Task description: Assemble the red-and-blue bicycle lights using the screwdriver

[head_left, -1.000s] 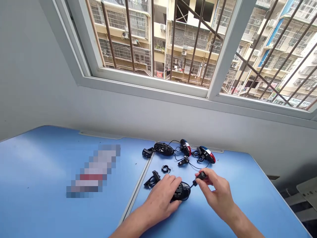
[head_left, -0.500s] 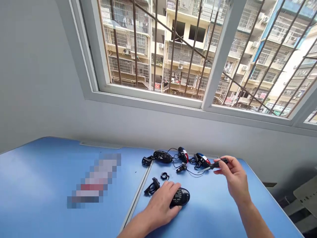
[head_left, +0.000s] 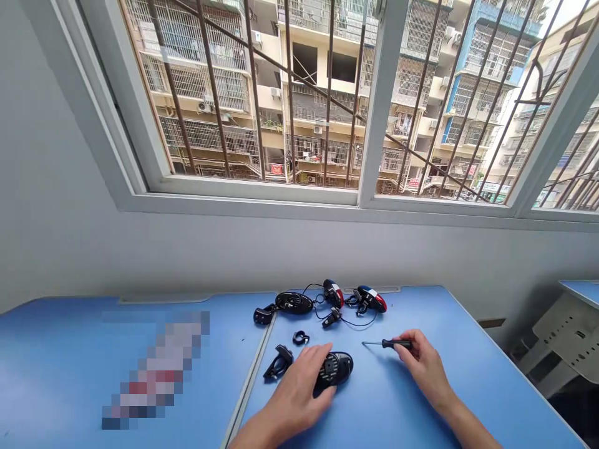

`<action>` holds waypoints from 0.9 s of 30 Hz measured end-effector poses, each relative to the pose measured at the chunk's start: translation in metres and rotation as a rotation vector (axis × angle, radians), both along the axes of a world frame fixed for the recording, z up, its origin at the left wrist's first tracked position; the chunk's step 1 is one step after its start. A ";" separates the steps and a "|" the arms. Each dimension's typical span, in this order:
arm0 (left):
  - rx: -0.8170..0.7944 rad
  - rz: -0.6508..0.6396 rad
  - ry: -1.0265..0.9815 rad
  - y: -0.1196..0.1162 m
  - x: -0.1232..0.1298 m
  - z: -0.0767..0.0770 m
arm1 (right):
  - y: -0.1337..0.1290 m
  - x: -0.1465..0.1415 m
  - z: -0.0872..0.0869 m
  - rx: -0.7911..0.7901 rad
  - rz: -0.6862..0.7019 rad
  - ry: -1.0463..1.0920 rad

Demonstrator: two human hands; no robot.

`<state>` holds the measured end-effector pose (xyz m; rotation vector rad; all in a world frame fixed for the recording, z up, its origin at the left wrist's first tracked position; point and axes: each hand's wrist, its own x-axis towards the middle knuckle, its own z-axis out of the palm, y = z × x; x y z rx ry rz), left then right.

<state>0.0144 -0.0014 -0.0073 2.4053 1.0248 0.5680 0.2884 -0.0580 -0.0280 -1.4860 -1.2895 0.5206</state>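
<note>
Screwdriver sits pinched in the right fingers; the left fingers hold the black device. Keep it braced.

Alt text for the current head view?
The right hand holds a screwdriver over a blue table; the left hand rests on a black oval device. Similar devices lie beyond, near a barred window.

Screwdriver: black handle, silver-grey shaft. Oval unit: black. Ring clamp: black. Rightmost rounded unit: blue, white and red blocks — black bracket. Tabletop: plain blue — grey seam. Window bars: brown. Wall: pale grey.
</note>
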 end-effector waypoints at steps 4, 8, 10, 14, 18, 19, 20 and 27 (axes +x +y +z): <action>-0.003 -0.018 0.032 -0.002 0.000 0.007 | -0.011 0.007 -0.012 -0.012 -0.004 -0.417; 0.012 -0.011 0.076 -0.006 0.001 0.013 | -0.013 0.011 -0.025 0.064 -0.003 -0.657; 0.014 0.002 0.102 -0.009 0.002 0.016 | -0.012 0.009 -0.024 0.108 0.017 -0.704; 0.021 0.006 0.178 -0.015 0.001 0.028 | -0.012 -0.007 0.001 0.194 0.171 -0.736; 0.165 0.002 0.150 -0.013 -0.011 0.044 | -0.007 -0.038 0.034 0.176 0.495 -0.760; 0.211 0.012 0.132 -0.011 -0.017 0.047 | -0.004 -0.046 0.039 0.143 0.557 -0.758; 0.244 0.028 0.120 -0.009 -0.023 0.049 | 0.000 -0.053 0.043 0.110 0.607 -0.750; 0.128 0.096 0.293 0.001 -0.065 0.033 | 0.021 -0.077 0.034 -0.098 0.675 -0.622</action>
